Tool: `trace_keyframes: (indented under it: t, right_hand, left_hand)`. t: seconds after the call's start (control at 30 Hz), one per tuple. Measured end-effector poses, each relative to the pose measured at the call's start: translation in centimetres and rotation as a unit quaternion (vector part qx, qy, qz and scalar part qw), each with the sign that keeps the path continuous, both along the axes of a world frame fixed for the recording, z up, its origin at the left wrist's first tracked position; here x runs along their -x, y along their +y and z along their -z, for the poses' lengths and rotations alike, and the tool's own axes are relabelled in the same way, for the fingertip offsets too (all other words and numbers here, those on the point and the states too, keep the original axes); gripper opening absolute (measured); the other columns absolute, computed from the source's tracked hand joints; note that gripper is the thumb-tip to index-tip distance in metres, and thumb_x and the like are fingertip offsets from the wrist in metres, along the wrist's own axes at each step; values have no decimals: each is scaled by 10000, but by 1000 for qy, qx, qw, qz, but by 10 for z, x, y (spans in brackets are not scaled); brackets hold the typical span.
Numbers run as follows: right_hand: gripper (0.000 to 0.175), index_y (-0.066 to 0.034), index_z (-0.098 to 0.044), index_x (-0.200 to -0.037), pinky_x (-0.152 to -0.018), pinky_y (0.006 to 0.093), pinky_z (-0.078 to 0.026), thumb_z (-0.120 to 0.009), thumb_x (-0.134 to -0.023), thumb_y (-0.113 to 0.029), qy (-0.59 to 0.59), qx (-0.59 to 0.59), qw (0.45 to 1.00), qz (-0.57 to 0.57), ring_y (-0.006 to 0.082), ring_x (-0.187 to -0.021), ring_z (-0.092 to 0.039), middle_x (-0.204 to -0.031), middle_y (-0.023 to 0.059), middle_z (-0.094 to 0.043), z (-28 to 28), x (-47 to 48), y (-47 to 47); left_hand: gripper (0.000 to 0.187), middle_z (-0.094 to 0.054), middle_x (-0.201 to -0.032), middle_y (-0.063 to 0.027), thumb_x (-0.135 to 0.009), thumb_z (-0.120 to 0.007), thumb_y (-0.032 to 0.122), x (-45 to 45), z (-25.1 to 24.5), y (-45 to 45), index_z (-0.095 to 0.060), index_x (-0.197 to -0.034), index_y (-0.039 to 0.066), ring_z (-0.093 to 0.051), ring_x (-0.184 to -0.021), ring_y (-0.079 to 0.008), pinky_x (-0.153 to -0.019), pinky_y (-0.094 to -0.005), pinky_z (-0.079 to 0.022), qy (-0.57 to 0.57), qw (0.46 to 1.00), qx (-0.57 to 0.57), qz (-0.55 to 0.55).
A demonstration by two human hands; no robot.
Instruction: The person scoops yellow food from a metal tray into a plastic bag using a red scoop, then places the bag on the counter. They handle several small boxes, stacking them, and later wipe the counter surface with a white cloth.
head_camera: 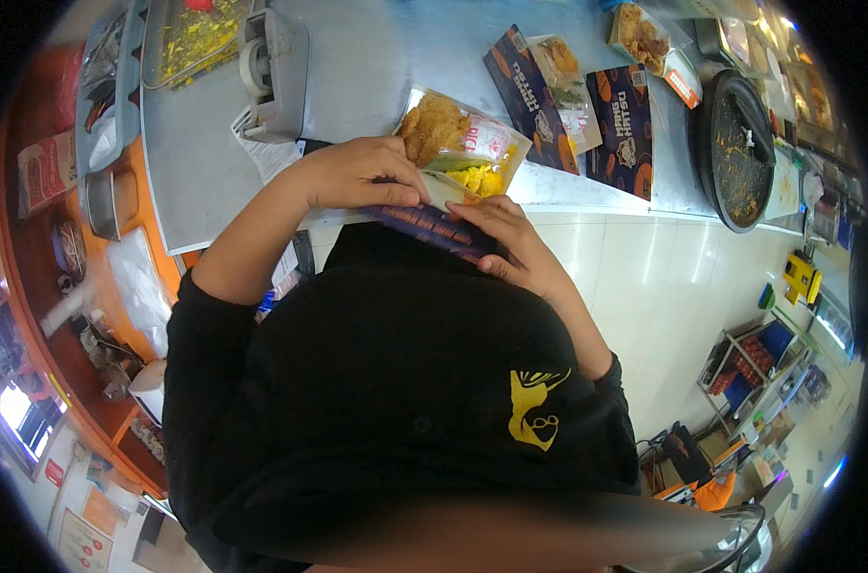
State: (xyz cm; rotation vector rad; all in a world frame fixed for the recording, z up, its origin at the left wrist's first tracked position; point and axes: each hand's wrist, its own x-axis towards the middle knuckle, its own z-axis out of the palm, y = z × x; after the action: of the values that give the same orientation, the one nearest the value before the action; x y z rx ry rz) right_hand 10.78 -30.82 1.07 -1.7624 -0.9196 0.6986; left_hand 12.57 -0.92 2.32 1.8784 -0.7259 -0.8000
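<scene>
Both my hands are on an open cardboard meal box (518, 147) at the near edge of the metal table. In the box lie a piece of fried chicken (434, 129), a wrapped rice pack (488, 137) with printing, and yellow chopped food (477, 179). My left hand (366, 172) holds the box's near left side, fingers curled over the edge. My right hand (502, 240) grips the dark printed flap (434, 229), which hangs past the table edge towards my body. The flap's lower part is partly hidden by the fingers.
Right of the box stand another filled meal box (563, 64) with a dark printed lid (531, 100), a second dark printed panel (620, 136), and a black oval pan (735, 150) with crumbs. Leftward are a tape dispenser (280, 79), paper slips (266, 154) and a yellow-food container (198, 43).
</scene>
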Motion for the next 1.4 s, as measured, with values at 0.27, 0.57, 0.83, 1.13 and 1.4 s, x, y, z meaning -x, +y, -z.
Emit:
trace_keyframes:
  t: [0.27,0.57,0.83,1.13,1.4]
  right_hand:
    - [838,-42,-522,-1321,-922,406,-434,-408,-865,-735,91,-9,990,108,310,-1016,-590,-1158,160,-620,-15,-9,-3]
    - [844,15,-668,-958,-896,355,-421,-366,-856,-767,116,-7,992,48,283,-1054,-565,-1075,147,-635,5,-27,-16]
    - [1193,7,-534,-1282,-1020,340,-396,-283,-638,-966,320,-119,921,186,233,-1171,-543,-1270,155,-560,38,-6,-1]
    - [645,63,-384,-1258,-778,287,-482,-755,-855,-278,212,-97,757,611,154,-874,-558,-1068,112,-525,89,19,19]
    - [492,24,-431,-1226,-792,249,-506,-690,-911,-250,216,-91,803,549,134,-913,-590,-1017,111,-591,104,16,11]
  left_hand:
    - [659,-610,-1047,-100,-747,-660,665,-10,-8,22,-649,-1014,63,-512,-1019,-291,-903,-395,-405,29,999,21,-41]
    - [704,-546,-983,-61,-519,-882,521,-11,7,55,-525,-933,77,-533,-995,-262,-951,-393,-395,-162,986,19,-44]
    - [553,-515,-979,-48,-725,-798,437,-41,71,16,-534,-1017,48,-523,-945,-181,-916,-322,-412,-6,959,145,-243]
    - [604,-616,-1005,-141,-899,-565,564,-63,111,-39,-562,-1147,13,-599,-970,-232,-867,-336,-476,120,893,15,-433]
    - [661,-628,-1036,-220,-903,-485,630,-50,104,-48,-642,-1104,21,-621,-975,-331,-874,-376,-475,-61,883,-124,-448]
